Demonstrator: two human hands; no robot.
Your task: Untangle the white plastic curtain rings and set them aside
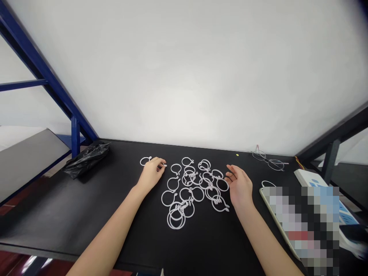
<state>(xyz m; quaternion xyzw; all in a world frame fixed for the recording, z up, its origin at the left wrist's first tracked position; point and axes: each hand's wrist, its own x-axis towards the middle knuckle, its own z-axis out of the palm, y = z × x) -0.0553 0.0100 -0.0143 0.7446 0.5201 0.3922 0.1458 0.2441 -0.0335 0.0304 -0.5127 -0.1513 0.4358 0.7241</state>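
Several white plastic rings (pixel 198 194), each with small protruding ends like a loop clasp, lie loosely spread and partly overlapping on the black table (pixel 138 237). My left hand (pixel 152 170) is at the far left of the spread, thumb and fingers pinched together. A small white end of a ring (pixel 165 165) shows at its fingertips; the rest of that ring is hidden by the hand. Just beyond the left hand lies a single ring (pixel 144 161), partly covered by it. My right hand (pixel 239 184) rests right of the rings, fingers loosely curled and apart, holding nothing.
Thin-framed glasses (pixel 267 160) lie at the back right. A phone-like object (pixel 277 214), mostly pixelated, and a white power strip (pixel 310 178) lie along the right side. At the back left is a black plastic bag (pixel 87 159) near a blue metal frame (pixel 75 134). A white wall stands behind.
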